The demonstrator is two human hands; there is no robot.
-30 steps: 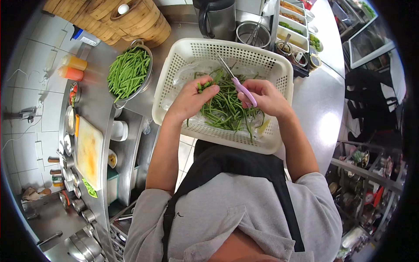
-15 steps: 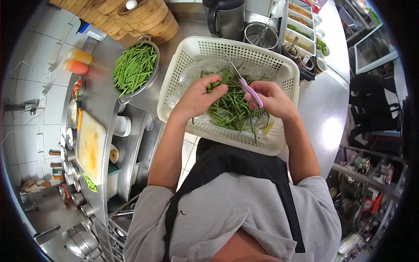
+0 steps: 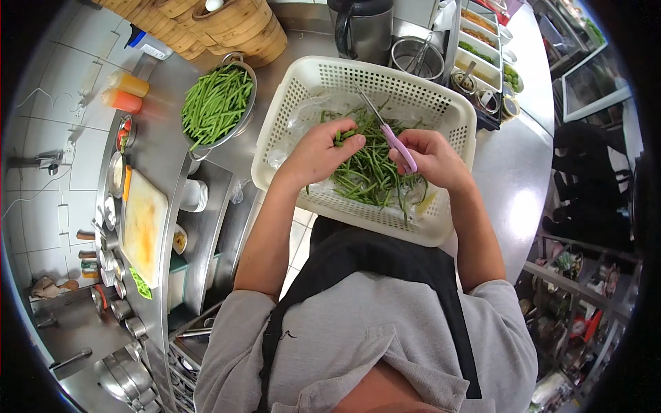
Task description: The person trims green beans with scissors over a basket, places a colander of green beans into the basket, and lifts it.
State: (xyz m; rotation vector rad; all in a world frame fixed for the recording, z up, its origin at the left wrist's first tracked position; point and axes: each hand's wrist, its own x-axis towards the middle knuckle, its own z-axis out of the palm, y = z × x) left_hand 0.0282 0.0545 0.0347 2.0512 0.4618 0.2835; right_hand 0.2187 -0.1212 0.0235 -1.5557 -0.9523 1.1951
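Note:
My left hand [image 3: 322, 151] is closed around a few cut green beans [image 3: 342, 137], whose ends show past the thumb and fingers. In my right hand [image 3: 434, 160] is a pair of scissors [image 3: 394, 140] with pink handles, the blades pointing up and to the left. Both hands are over a cream perforated plastic basket [image 3: 281, 96]. Loose green beans [image 3: 372, 175] lie tangled in it, on clear plastic [image 3: 303, 118]. The fingers of my right hand partly hide the scissor handles.
A metal colander [image 3: 241, 127] heaped with green beans stands left of the basket. Bamboo steamers [image 3: 241, 31], a metal jug [image 3: 365, 31] and a pot with a whisk [image 3: 417, 58] are behind. A cutting board [image 3: 143, 224] lies at the left; filled condiment trays [image 3: 478, 48] stand at the right.
The whole view has shifted slightly. Both hands stay nearly in place over the basket, still holding the beans and scissors.

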